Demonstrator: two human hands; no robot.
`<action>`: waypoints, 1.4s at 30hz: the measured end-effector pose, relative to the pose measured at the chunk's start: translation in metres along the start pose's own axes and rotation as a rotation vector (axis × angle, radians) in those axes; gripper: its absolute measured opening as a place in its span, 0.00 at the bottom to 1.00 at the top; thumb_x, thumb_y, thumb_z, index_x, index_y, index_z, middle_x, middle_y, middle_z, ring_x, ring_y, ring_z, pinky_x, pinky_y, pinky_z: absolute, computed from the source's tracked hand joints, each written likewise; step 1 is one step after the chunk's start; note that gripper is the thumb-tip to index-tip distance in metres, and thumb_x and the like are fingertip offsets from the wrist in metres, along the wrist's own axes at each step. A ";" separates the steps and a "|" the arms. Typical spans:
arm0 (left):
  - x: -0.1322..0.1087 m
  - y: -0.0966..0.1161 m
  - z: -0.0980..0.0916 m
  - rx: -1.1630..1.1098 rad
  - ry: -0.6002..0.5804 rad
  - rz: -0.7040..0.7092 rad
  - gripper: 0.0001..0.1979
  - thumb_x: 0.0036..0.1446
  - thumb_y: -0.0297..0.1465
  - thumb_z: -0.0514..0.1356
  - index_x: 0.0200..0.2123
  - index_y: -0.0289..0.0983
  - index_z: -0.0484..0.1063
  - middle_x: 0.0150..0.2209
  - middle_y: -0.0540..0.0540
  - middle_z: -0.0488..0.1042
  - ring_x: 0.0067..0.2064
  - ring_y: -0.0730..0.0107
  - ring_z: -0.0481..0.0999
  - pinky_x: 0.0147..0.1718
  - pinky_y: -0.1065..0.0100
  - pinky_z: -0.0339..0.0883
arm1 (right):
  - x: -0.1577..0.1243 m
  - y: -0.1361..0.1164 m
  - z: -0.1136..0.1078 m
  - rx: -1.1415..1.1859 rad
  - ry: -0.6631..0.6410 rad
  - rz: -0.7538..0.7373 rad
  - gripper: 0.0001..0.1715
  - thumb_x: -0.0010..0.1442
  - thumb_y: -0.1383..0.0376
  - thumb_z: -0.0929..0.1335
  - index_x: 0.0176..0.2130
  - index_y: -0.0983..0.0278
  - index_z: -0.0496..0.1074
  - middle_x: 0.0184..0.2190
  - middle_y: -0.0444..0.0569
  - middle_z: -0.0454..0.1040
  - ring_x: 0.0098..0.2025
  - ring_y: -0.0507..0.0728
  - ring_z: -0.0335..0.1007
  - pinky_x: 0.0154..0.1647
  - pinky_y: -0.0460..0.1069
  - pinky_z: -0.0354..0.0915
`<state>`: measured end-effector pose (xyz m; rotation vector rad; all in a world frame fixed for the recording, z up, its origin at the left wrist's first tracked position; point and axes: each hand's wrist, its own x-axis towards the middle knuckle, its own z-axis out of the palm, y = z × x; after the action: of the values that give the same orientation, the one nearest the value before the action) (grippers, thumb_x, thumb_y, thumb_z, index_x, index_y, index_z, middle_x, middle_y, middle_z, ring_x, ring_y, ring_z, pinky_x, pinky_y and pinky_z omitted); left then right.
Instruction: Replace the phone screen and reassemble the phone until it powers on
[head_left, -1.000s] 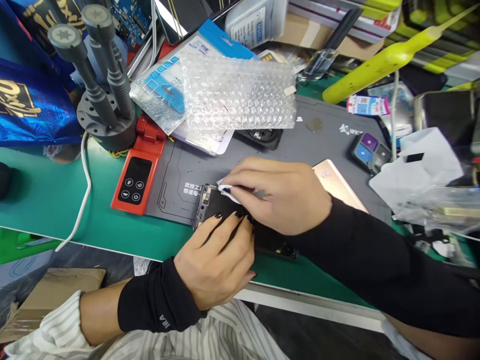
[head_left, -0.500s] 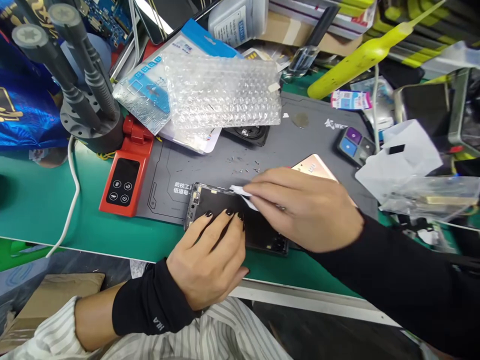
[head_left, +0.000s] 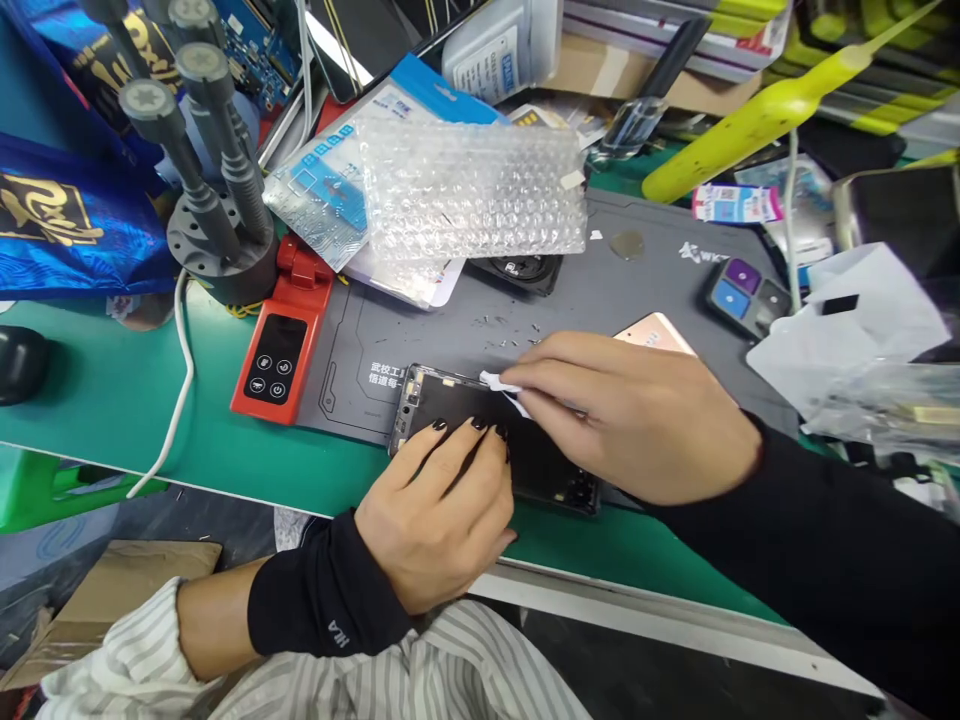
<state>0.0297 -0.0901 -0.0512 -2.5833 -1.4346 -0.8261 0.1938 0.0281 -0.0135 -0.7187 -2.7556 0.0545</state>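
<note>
Head view: the left hand lies palm down on a phone, its fingers a little apart and laid over the dark face, the dark-nailed fingertips well inside the rim; the thumb sits lower, by the near side. The right hand is narrow, thumb and fingers pinching a white scrap, paper or cloth, I cannot tell which. The scrap touches the phone's far long edge, to the right of the left hand's fingertips. The phone lies at a slant across the near edge of a grey mat, partly over the green table, with its cover off and small parts showing along the left end. Just beyond it, tiny dark bits are scattered on the mat. A gold panel lies behind the right hand, partly hidden by it. Farther back, bubble wrap rests over a blue and silver packet and a round black part, covering some of each. On the left, a red device with four marked buttons stands beside a grey stand, and a white cable runs down to the table's edge. To the right lie a small block with coloured squares and a white sheet; a yellow bottle leans behind them.
</note>
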 end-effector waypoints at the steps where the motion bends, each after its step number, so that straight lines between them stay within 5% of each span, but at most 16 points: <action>1: 0.002 0.000 0.001 0.000 0.030 -0.009 0.12 0.60 0.31 0.56 0.43 0.30 0.74 0.48 0.42 0.77 0.52 0.60 0.74 0.52 0.60 0.65 | -0.001 0.000 0.000 0.011 0.000 0.010 0.10 0.60 0.73 0.64 0.33 0.67 0.75 0.29 0.50 0.78 0.29 0.54 0.75 0.28 0.46 0.67; 6: 0.015 -0.016 -0.010 0.035 0.057 0.194 0.08 0.60 0.25 0.55 0.36 0.28 0.74 0.42 0.38 0.79 0.44 0.59 0.78 0.41 0.61 0.70 | -0.004 -0.005 -0.004 0.004 0.073 0.114 0.08 0.59 0.73 0.64 0.32 0.64 0.72 0.28 0.47 0.78 0.25 0.51 0.72 0.25 0.44 0.66; 11: 0.009 -0.060 -0.042 0.043 -0.019 0.434 0.09 0.61 0.25 0.54 0.32 0.33 0.75 0.40 0.45 0.80 0.44 0.64 0.77 0.47 0.63 0.69 | -0.030 -0.016 -0.029 0.038 0.151 0.355 0.05 0.56 0.69 0.64 0.32 0.61 0.69 0.21 0.43 0.74 0.19 0.51 0.69 0.22 0.45 0.64; 15: -0.010 -0.068 -0.051 0.190 0.018 0.271 0.05 0.58 0.24 0.58 0.36 0.34 0.73 0.41 0.46 0.80 0.42 0.64 0.77 0.37 0.64 0.69 | -0.050 -0.027 -0.032 0.166 0.137 0.430 0.07 0.59 0.68 0.64 0.33 0.58 0.71 0.32 0.45 0.76 0.26 0.53 0.73 0.26 0.47 0.68; 22: -0.035 -0.024 -0.043 -0.029 -0.148 -0.107 0.26 0.46 0.30 0.57 0.51 0.30 0.69 0.55 0.33 0.70 0.60 0.44 0.63 0.56 0.47 0.60 | -0.057 -0.031 -0.010 0.176 0.026 0.158 0.15 0.64 0.69 0.61 0.46 0.61 0.71 0.43 0.52 0.76 0.42 0.58 0.77 0.40 0.50 0.72; 26: -0.040 -0.016 -0.033 -0.040 -0.162 -0.099 0.26 0.52 0.41 0.59 0.52 0.34 0.68 0.57 0.37 0.69 0.62 0.45 0.62 0.58 0.45 0.56 | -0.051 -0.025 0.000 0.076 0.032 0.140 0.14 0.63 0.70 0.62 0.47 0.64 0.70 0.37 0.52 0.76 0.35 0.58 0.77 0.32 0.49 0.72; 33: -0.040 -0.038 -0.033 -0.030 0.027 0.108 0.24 0.60 0.45 0.53 0.46 0.29 0.71 0.49 0.33 0.75 0.55 0.41 0.71 0.46 0.48 0.70 | -0.042 -0.015 -0.013 0.229 -0.076 0.157 0.06 0.62 0.70 0.63 0.36 0.60 0.67 0.30 0.47 0.75 0.25 0.52 0.73 0.18 0.44 0.65; 37: -0.051 -0.055 -0.046 -0.133 0.048 0.232 0.21 0.62 0.43 0.54 0.44 0.29 0.70 0.48 0.33 0.76 0.58 0.39 0.68 0.47 0.48 0.72 | -0.014 -0.024 -0.023 0.280 0.054 0.269 0.08 0.59 0.73 0.67 0.36 0.59 0.69 0.32 0.47 0.76 0.28 0.53 0.73 0.26 0.46 0.69; 42: -0.069 -0.066 -0.048 -0.176 -0.005 0.263 0.16 0.62 0.39 0.54 0.42 0.32 0.73 0.49 0.39 0.77 0.58 0.42 0.68 0.52 0.42 0.67 | 0.041 -0.035 0.005 0.352 0.230 0.215 0.09 0.57 0.75 0.67 0.32 0.61 0.73 0.30 0.47 0.77 0.30 0.53 0.75 0.32 0.47 0.71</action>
<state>-0.0724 -0.1209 -0.0565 -2.8210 -1.0319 -0.9444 0.1415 0.0171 -0.0032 -0.8563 -2.3548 0.4597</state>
